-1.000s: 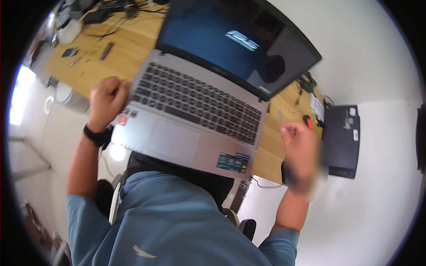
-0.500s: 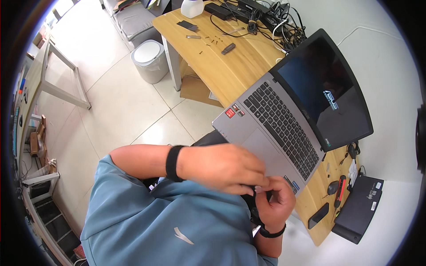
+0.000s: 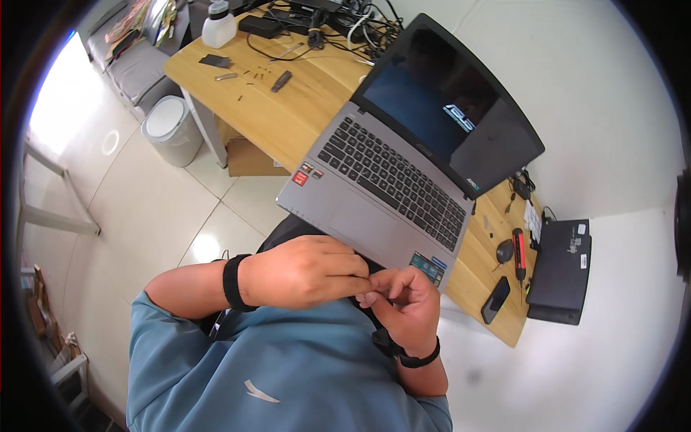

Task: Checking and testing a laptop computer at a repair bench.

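The bench (image 3: 288, 115) has a wooden top. On it sit 1 open grey laptop (image 3: 360, 216), jutting past the front edge, 1 white bottle (image 3: 219, 30), 1 black adapter (image 3: 260, 27), tangled cables (image 3: 316, 37), scattered tiny bits (image 3: 260, 75) and 1 dark stick (image 3: 281, 81). Rightward lie 1 dark mouse (image 3: 504, 251), 1 red-and-black screwdriver (image 3: 519, 252) and 1 black phone (image 3: 496, 299). The tiled floor (image 3: 169, 198) carries 1 lidded bin (image 3: 176, 137).

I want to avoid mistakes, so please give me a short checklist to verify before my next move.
1. Laptop open, screen lit: ok.
2. Keyboard free of hands: ok.
3. Left hand and right hand empty: cannot tell; fingertips meet.
4. Laptop fully on table: not ok; front left corner overhangs the edge.
5. Phone apart from laptop: ok.
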Available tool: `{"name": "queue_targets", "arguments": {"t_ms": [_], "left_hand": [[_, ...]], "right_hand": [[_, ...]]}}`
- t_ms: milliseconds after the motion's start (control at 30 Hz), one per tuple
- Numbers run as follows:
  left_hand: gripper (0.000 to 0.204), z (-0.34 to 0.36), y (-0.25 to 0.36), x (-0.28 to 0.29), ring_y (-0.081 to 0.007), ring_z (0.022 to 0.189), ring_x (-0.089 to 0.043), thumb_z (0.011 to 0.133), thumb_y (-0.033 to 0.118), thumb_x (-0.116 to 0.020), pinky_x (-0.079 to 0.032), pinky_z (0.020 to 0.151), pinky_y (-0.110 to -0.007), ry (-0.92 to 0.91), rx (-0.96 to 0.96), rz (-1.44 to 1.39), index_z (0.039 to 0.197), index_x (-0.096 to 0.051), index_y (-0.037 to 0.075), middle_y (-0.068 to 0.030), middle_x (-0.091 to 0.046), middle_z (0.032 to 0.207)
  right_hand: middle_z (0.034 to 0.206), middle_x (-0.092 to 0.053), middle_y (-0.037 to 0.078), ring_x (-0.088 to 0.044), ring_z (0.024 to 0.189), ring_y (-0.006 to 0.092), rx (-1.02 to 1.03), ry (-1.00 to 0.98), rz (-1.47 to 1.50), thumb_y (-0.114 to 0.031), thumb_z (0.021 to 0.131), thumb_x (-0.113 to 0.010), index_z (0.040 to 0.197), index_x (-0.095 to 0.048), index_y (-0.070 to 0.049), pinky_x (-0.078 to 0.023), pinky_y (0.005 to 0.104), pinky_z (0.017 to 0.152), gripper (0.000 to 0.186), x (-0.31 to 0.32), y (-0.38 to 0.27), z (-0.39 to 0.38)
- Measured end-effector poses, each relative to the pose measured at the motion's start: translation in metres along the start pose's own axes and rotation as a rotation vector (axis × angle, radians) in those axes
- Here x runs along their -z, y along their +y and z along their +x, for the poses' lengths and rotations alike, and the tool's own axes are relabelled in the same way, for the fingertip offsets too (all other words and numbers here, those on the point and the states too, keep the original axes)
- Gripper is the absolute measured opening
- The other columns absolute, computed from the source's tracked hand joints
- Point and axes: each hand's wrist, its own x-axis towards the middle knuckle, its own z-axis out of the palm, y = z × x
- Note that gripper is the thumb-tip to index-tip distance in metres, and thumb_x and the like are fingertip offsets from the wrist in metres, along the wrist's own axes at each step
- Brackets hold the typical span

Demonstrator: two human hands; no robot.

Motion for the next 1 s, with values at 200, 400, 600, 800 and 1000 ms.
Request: {"name": "queue_targets", "arguments": {"t_ms": [200,400,600,800,1000], "left_hand": [[0.015,0.004,0.005,-0.007,-0.0273,0.086,-0.065,0.091,0.013,-0.07,-0.054,0.075,-0.038,-0.011,-0.027,0.083,0.101,-0.07,0.002,-0.0078,-0.063,0.096],[0.014,0.003,0.005,-0.018,-0.0293,0.086,-0.064,0.097,0.013,-0.069,-0.053,0.075,-0.039,-0.025,-0.006,-0.077,0.105,-0.069,0.001,-0.0105,-0.061,0.097],[0.011,0.005,0.008,-0.02,-0.0373,0.087,-0.064,0.099,0.005,-0.069,-0.054,0.075,-0.045,-0.081,0.085,-0.365,0.105,-0.065,-0.004,-0.0168,-0.064,0.099],[0.004,-0.01,-0.005,0.015,-0.0407,0.086,-0.057,0.092,-0.002,-0.058,-0.05,0.074,-0.047,-0.106,0.298,-0.371,0.095,-0.056,0.0,-0.0163,-0.055,0.09],[0.009,-0.078,-0.027,0.079,-0.0221,0.079,-0.049,0.103,0.002,-0.05,-0.045,0.073,-0.036,0.164,0.768,-0.117,0.094,-0.052,0.0,-0.0084,-0.051,0.089]], "right_hand": [[0.106,-0.074,0.018,-0.073,0.093,0.017,-0.017,0.007,-0.06,0.016,0.096,-0.068,0.096,-0.05,-0.001,-0.062,0.0307,0.083,0.025,0.005,-0.001,-0.007],[0.101,-0.075,0.018,-0.075,0.09,0.0181,-0.01,0.012,-0.079,0.015,0.095,-0.071,0.094,-0.052,-0.001,-0.062,0.0307,0.081,0.025,0.016,0.007,-0.019],[0.098,-0.076,0.016,-0.075,0.091,0.0185,0.006,-0.018,-0.086,0.01,0.093,-0.078,0.093,-0.056,-0.001,-0.062,0.0309,0.08,0.025,0.019,0.008,-0.027],[0.098,-0.074,0.014,-0.073,0.09,0.0184,0.067,-0.025,-0.145,0.002,0.094,-0.082,0.098,-0.06,-0.001,-0.061,0.0309,0.08,0.022,0.039,0.009,-0.032],[0.095,-0.07,0.012,-0.07,0.083,0.0188,0.143,0.32,-0.04,-0.001,0.097,-0.078,0.103,-0.06,-0.001,-0.06,0.0311,0.077,0.019,0.087,0.011,-0.048]]}}
